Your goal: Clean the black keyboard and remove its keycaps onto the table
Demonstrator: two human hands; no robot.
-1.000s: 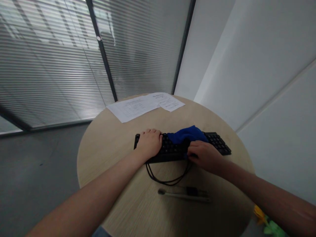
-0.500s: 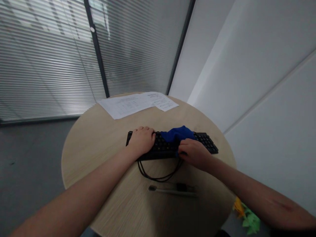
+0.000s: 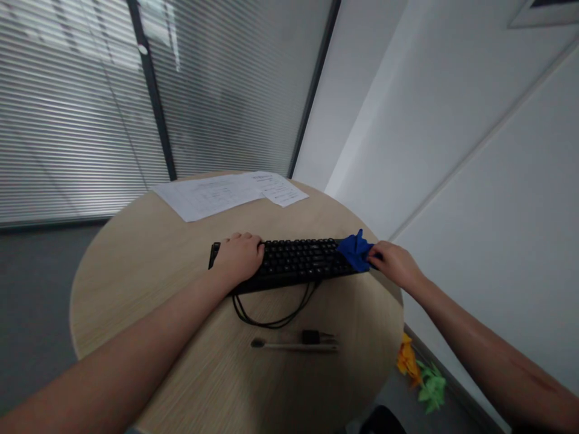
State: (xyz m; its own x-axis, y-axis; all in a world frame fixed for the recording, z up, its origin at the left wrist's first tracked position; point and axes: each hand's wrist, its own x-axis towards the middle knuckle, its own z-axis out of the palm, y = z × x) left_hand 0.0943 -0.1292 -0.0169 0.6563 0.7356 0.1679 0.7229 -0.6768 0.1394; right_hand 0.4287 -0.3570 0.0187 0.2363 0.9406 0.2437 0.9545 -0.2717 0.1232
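A black keyboard (image 3: 303, 256) lies across the middle of the round table. Over its left end is my left hand (image 3: 239, 256), holding it down, with the thumb by the keys and the fingers curled toward the far edge. My right hand (image 3: 389, 259) pinches a crumpled blue cloth (image 3: 354, 250) at the keyboard's right end. Part of the cloth covers the keys there. A looped black cable (image 3: 271, 324) rests in front of the keyboard.
Nearer to me on the table (image 3: 194, 386) are a thin brush (image 3: 294, 346) and a small black plug-like piece (image 3: 310, 336). Printed papers (image 3: 212, 196) lie at the far edge. Orange (image 3: 408, 361) and green crumpled items (image 3: 432, 387) are on the floor at right, near the wall.
My right hand has moved with the blue cloth from the middle of the keyboard to its right end, baring the middle keys. My left hand stays on the left end. The view has shifted right.
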